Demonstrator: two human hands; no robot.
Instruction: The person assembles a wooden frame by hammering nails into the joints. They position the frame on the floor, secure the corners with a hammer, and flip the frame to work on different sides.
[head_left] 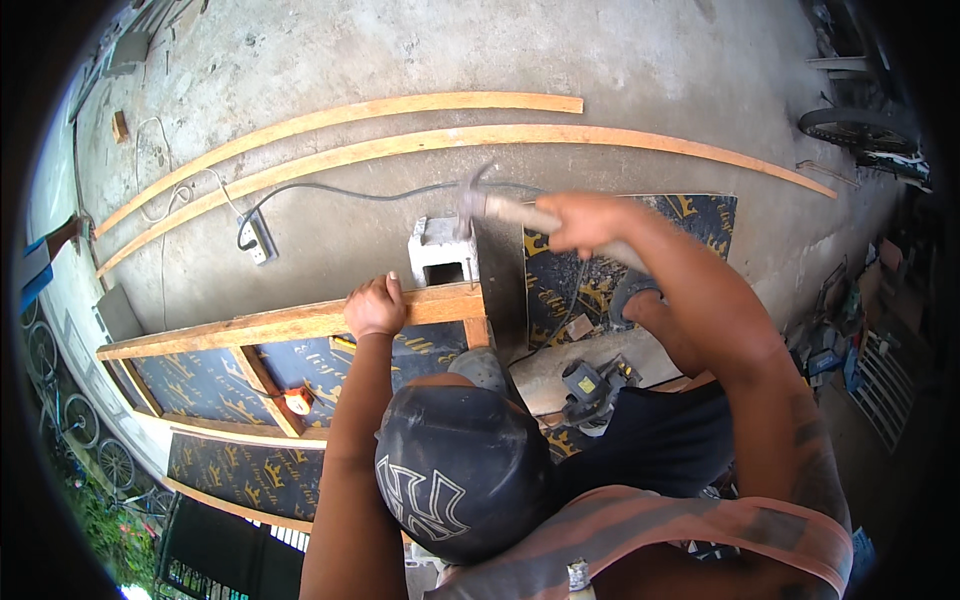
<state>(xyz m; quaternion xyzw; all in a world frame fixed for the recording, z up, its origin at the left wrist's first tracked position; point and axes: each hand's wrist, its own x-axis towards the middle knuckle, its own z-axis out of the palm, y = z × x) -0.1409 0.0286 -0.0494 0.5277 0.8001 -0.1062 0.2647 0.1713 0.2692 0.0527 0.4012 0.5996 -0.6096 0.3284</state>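
Note:
My right hand point(585, 222) is closed round the wooden handle of a claw hammer point(515, 212), blurred by motion. The hammer's head is over the top of a whitish hollow concrete block point(428, 240); whether they touch, I cannot tell. My left hand point(376, 306) grips the upper wooden beam point(270, 327) of a frame, near the end by the block. Dark printed panel point(210, 385) shows between the frame's members. An orange tape measure point(298, 400) lies in the frame. Black cloth with a white print point(460, 470) hides part of the near side.
Two long wooden strips, the farther point(400, 103) and the nearer point(420, 143), lie across the concrete floor. A cable runs from a white power strip point(257, 240). A corded power saw point(590, 388) rests beside a dark printed board point(700, 225). A wheel point(860, 128) stands far right.

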